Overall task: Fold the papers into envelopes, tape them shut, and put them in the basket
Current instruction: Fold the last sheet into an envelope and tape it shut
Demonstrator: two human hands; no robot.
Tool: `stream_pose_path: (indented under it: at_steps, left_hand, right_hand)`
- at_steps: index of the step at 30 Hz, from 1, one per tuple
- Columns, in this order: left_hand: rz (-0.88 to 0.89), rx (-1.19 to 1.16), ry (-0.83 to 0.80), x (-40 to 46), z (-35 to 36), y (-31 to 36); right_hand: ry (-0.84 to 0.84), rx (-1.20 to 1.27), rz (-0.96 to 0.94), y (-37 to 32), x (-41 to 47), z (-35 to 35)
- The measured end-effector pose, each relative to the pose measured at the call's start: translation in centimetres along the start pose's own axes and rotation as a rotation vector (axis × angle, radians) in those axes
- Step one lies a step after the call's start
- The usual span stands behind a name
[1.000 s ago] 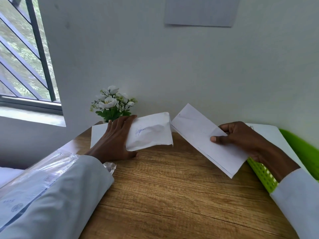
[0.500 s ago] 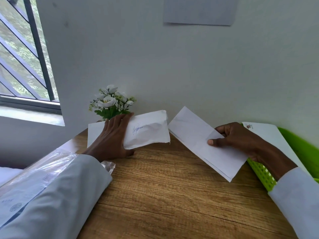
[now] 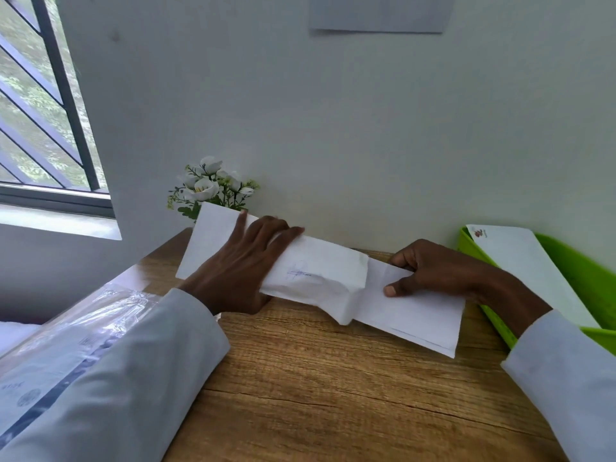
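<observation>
My left hand (image 3: 240, 265) grips a white envelope (image 3: 320, 278) with blue handwriting on it, its mouth bulging open toward the right. A folded white paper (image 3: 416, 311) is held in my right hand (image 3: 433, 271), thumb on top, and its left end sits inside the envelope's mouth. Both are just above the wooden table (image 3: 333, 395). At the right edge stands a green basket (image 3: 583, 281) with one white envelope (image 3: 520, 261) lying in it.
A bunch of white artificial flowers (image 3: 210, 188) stands against the wall behind my left hand. A clear plastic pack of papers (image 3: 50, 355) lies at the table's left, partly under my left sleeve. A barred window (image 3: 40, 111) is at the far left.
My two hands have come together: the folded paper moved left and its end has entered the envelope's open mouth. The envelope shifted right and toward the paper.
</observation>
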State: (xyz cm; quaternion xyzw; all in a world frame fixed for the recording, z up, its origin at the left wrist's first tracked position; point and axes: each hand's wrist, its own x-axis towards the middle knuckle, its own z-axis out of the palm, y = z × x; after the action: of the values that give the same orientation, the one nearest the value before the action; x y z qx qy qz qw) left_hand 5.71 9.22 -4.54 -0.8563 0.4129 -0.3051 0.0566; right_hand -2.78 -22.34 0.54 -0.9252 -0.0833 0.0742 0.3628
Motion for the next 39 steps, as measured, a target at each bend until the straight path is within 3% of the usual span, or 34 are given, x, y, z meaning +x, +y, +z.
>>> stream_pose_path:
  at_steps: [7,16,23,32,39]
  left_hand:
    - [0.014,-0.072,0.006,0.5,0.3,1.4]
    - [-0.07,-0.105,0.013,-0.5,0.0,-0.2]
    - [-0.038,-0.117,0.016,0.4,-0.1,1.2]
    - [-0.066,-0.128,0.033,0.1,-0.3,1.0]
    - [-0.057,-0.158,0.047,0.4,-0.6,1.8]
  right_hand:
    - [0.073,-0.021,-0.07,-0.8,0.5,1.0]
    - [0.105,-0.033,0.085,0.0,-0.8,-1.1]
    - [0.19,0.22,0.007,-1.0,0.3,1.2]
    - [0.14,0.377,0.051,-0.8,-0.7,1.0]
    - [0.279,0.478,0.01,-1.4,0.7,3.6]
